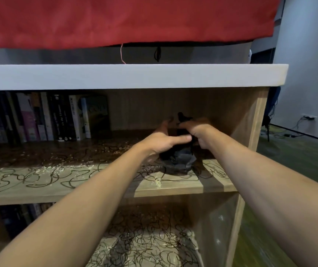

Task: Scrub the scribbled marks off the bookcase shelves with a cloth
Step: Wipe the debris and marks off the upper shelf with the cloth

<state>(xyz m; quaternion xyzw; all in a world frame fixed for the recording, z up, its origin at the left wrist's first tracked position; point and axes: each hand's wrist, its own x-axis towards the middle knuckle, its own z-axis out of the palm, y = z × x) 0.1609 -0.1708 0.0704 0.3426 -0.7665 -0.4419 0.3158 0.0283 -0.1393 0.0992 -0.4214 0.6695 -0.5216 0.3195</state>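
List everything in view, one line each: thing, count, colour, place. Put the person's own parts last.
bookcase: one, brown wood with a white top, fills the middle
upper shelf: one, wood, black scribbles and pale specks
lower shelf: one, wood, dense black scribbles
books: a row, mixed colours, upper shelf left; more on the lower shelf left
cloth: one, dark grey, bunched on the upper shelf
red fabric: one, hangs above the bookcase
cables: several, dark, floor at right
left hand: fingers extended beside the cloth
right hand: grip on the cloth's top
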